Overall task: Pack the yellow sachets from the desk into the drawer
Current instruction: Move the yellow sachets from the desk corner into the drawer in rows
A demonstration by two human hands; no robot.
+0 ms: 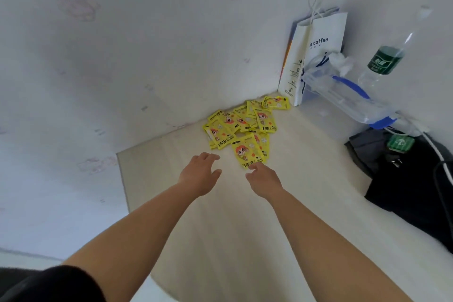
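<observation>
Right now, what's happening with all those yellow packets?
A person stretches both arms over the desk toward a pile of yellow sachets by the wall. The right hand is at the near edge of the closest sachet; the left hand hovers open beside it. Nothing is picked up yet, and no drawer shows.

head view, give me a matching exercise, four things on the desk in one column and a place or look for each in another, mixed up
1 yellow sachets
2 paper bag
3 bottle
4 black bag

a printed "coffee"
b right edge of the desk
c piled by the wall
d green label

Pairs: 1-c, 2-a, 3-d, 4-b
</observation>
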